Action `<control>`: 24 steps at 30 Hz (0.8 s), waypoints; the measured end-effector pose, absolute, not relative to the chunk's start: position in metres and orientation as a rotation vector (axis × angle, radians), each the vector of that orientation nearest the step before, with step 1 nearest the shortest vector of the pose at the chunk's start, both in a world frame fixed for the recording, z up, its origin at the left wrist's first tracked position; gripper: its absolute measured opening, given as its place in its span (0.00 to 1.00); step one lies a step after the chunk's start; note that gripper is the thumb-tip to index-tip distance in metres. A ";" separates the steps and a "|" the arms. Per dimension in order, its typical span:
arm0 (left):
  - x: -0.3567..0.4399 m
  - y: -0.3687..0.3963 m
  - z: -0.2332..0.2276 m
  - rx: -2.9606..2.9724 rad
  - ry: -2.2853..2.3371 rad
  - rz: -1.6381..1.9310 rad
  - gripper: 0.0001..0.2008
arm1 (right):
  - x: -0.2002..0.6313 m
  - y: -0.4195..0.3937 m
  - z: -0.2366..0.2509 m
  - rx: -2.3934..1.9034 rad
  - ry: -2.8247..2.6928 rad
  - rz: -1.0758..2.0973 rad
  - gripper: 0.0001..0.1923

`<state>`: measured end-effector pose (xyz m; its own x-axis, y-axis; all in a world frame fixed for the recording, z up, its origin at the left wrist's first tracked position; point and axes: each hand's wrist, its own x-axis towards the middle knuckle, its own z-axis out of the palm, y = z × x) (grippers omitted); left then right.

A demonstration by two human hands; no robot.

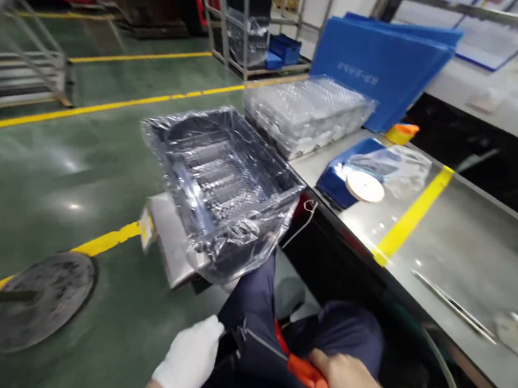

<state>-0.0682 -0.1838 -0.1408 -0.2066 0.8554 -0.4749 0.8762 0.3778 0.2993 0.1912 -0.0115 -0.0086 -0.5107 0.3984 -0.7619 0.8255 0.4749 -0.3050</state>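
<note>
My left hand (191,364), in a white glove, is closed at the lap with its fingertips on a small black part (226,347). Its exact kind is hard to make out against the dark trousers. Bare, my right hand (347,379) wraps round an orange-handled tool (305,373). From that handle a thin metal shaft points up and left towards the black part; a red piece shows just above it. Ahead of both hands, a black tray (285,182) wrapped in clear plastic rests on a metal stand (171,240).
To the right runs a workbench (429,231) with a blue bin (332,183), a white roll (364,186), a yellow-orange tape dispenser (401,134) and a thin rod (453,306). Plastic-wrapped parts (306,112) and blue sheets (379,64) stand behind. A round base (52,296) sits on the floor left.
</note>
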 end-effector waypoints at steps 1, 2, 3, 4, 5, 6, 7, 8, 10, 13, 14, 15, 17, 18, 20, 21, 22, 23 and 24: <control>-0.070 -0.179 -0.142 1.479 2.057 -0.060 0.22 | 0.194 -0.014 -0.008 1.044 2.099 -0.903 0.15; -0.072 -0.175 -0.143 1.461 2.045 -0.068 0.21 | 0.197 -0.016 -0.007 1.077 2.092 -0.909 0.15; -0.075 -0.173 -0.144 1.445 2.029 -0.076 0.20 | 0.200 -0.017 -0.007 1.106 2.090 -0.920 0.15; -0.078 -0.171 -0.146 1.434 2.013 -0.091 0.20 | 0.202 -0.019 -0.007 1.124 2.087 -0.927 0.15; -0.079 -0.170 -0.148 1.425 2.004 -0.110 0.20 | 0.204 -0.019 -0.009 1.131 2.082 -0.931 0.15; -0.080 -0.171 -0.151 1.415 2.009 -0.135 0.20 | 0.206 -0.019 -0.012 1.129 2.081 -0.936 0.15; -0.080 -0.172 -0.153 1.404 2.025 -0.164 0.20 | 0.206 -0.019 -0.016 1.120 2.081 -0.947 0.14; -0.079 -0.174 -0.155 1.392 2.045 -0.189 0.20 | 0.206 -0.019 -0.021 1.108 2.087 -0.963 0.14; -0.075 -0.178 -0.158 1.366 2.079 -0.221 0.19 | 0.204 -0.017 -0.030 1.082 2.106 -0.986 0.14; -0.072 -0.181 -0.159 1.382 2.087 -0.257 0.19 | 0.197 -0.014 -0.041 1.045 2.138 -0.994 0.15; -0.071 -0.182 -0.159 1.392 2.088 -0.268 0.20 | 0.195 -0.014 -0.045 1.035 2.147 -0.994 0.15; -0.071 -0.182 -0.159 1.400 2.086 -0.275 0.20 | 0.193 -0.013 -0.048 1.029 2.152 -0.994 0.15; -0.069 -0.182 -0.158 1.409 2.081 -0.279 0.21 | 0.190 -0.014 -0.054 1.026 2.151 -0.999 0.15; -0.068 -0.181 -0.157 1.412 2.077 -0.284 0.22 | 0.189 -0.014 -0.056 1.029 2.144 -1.005 0.15; -0.066 -0.177 -0.151 1.385 2.071 -0.291 0.23 | 0.189 -0.013 -0.057 1.047 2.126 -1.019 0.15; -0.065 -0.174 -0.146 1.358 2.066 -0.277 0.23 | 0.188 -0.012 -0.054 1.067 2.118 -1.024 0.13; -0.065 -0.170 -0.139 1.327 2.063 -0.249 0.22 | 0.188 -0.009 -0.050 1.093 2.118 -1.031 0.11; -0.065 -0.166 -0.130 1.277 2.056 -0.194 0.20 | 0.189 -0.006 -0.044 1.124 2.133 -1.037 0.09; -0.065 -0.162 -0.121 1.299 2.052 -0.135 0.16 | 0.189 -0.002 -0.036 1.151 2.169 -1.049 0.08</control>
<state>-0.0645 -0.1620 -0.1208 -0.2575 0.7561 -0.6017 0.8285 0.4932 0.2652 0.1892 -0.0015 -0.0361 -0.5393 0.4835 -0.6895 0.8407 0.3570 -0.4072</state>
